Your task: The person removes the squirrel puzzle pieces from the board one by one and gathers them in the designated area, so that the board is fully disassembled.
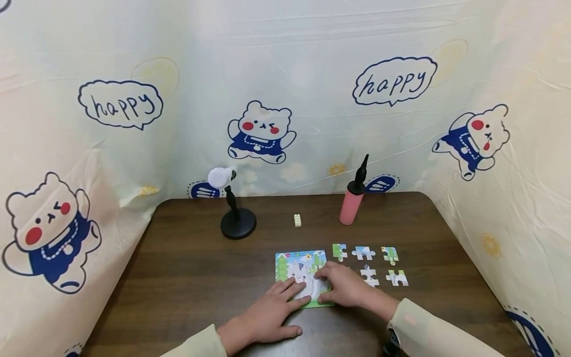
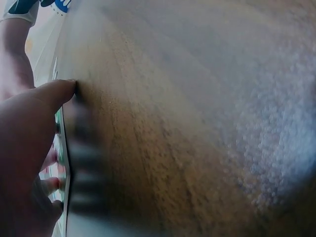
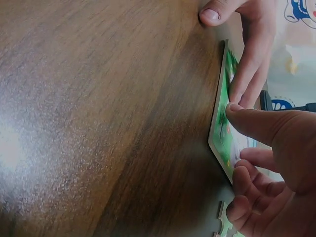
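A jigsaw puzzle board (image 1: 294,259) with a pale animal, green trees and blue sky lies flat on the brown table. My left hand (image 1: 274,310) rests on its lower left part, fingers spread across the picture and thumb down on the table in front. From the right, my right hand (image 1: 348,285) touches the board, its fingers on the picture. In the right wrist view, the right thumb (image 3: 247,118) presses near the green border while the other fingers bend loosely toward the surface. Both hands hide part of the picture.
Several loose puzzle pieces (image 1: 363,253) lie in two rows right of the board, one piece partly behind the right hand. Behind stand a white-headed device on a round black base (image 1: 238,224), a small cream toy brick (image 1: 297,220) and a pink hand pump (image 1: 351,207). Printed cloth (image 1: 312,59) surrounds the table.
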The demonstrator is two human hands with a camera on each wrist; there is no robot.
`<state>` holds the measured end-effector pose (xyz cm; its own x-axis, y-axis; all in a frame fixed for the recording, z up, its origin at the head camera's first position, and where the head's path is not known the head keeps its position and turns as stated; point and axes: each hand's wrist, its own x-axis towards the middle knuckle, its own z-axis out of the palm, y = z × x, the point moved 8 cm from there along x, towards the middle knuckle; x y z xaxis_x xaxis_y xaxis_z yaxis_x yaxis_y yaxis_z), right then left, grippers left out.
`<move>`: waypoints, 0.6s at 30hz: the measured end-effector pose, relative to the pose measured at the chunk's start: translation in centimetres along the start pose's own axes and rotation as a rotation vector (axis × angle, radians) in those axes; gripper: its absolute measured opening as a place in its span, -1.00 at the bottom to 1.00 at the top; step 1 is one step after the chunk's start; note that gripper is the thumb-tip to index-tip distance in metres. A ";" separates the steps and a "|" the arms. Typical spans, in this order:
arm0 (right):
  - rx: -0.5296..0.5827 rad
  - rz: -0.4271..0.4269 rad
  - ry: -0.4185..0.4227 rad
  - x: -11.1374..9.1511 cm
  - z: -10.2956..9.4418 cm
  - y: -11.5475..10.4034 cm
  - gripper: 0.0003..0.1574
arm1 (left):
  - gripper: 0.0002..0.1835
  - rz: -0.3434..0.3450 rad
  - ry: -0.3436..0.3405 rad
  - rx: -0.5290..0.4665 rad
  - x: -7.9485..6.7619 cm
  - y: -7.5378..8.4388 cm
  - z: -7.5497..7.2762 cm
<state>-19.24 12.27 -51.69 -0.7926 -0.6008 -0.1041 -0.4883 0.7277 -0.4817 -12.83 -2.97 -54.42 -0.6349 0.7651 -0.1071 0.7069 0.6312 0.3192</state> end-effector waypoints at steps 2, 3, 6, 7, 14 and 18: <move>-0.001 0.006 0.004 0.1 0.0 -0.1 -0.40 | -0.26 0.004 0.003 0.002 0.0 0.1 0.0; -0.002 0.009 0.005 0.1 0.0 -0.1 -0.41 | -0.26 0.005 0.003 0.003 -0.1 0.1 0.0; -0.001 0.012 0.011 0.3 -0.1 -0.1 -0.43 | -0.26 0.005 0.006 0.008 -0.1 0.1 -0.1; 0.003 0.014 0.011 0.4 -0.1 -0.1 -0.44 | -0.26 0.005 0.006 0.004 -0.1 0.1 -0.1; 0.038 0.035 -0.003 0.7 0.1 0.2 -0.46 | -0.26 0.010 -0.007 0.013 -0.2 0.3 -0.1; 0.083 0.053 -0.013 0.8 0.1 0.4 -0.47 | -0.26 0.009 -0.011 0.017 -0.3 0.3 -0.2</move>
<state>-19.98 12.05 -52.08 -0.8116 -0.5668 -0.1419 -0.4136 0.7288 -0.5457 -12.49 -2.98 -54.13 -0.6248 0.7722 -0.1150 0.7180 0.6262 0.3039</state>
